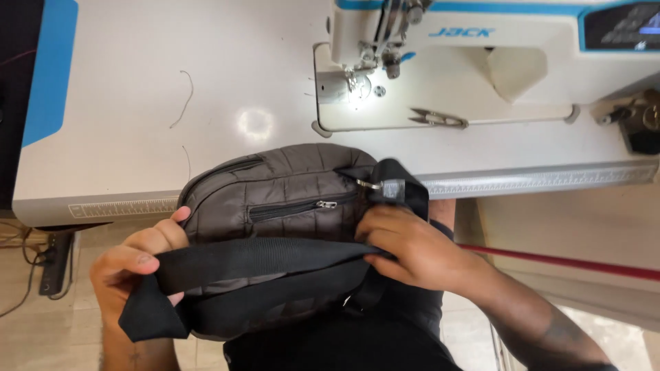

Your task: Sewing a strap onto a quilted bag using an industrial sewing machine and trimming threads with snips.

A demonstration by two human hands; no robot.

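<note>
A dark grey quilted bag (289,192) with a zipped front pocket rests against the front edge of the sewing table, partly on my lap. A wide black webbing strap (254,257) runs across its lower half. My left hand (134,264) pinches the strap's left end, which folds down into a loose flap. My right hand (412,251) grips the strap's right end beside a metal ring and black buckle (392,189) at the bag's corner.
A white sewing machine (481,41) stands at the back right with its needle area lit. Small thread snips (436,118) lie on its bed. The white table (172,82) carries loose threads and a ruler strip along its edge. A power strip (55,261) lies on the floor at left.
</note>
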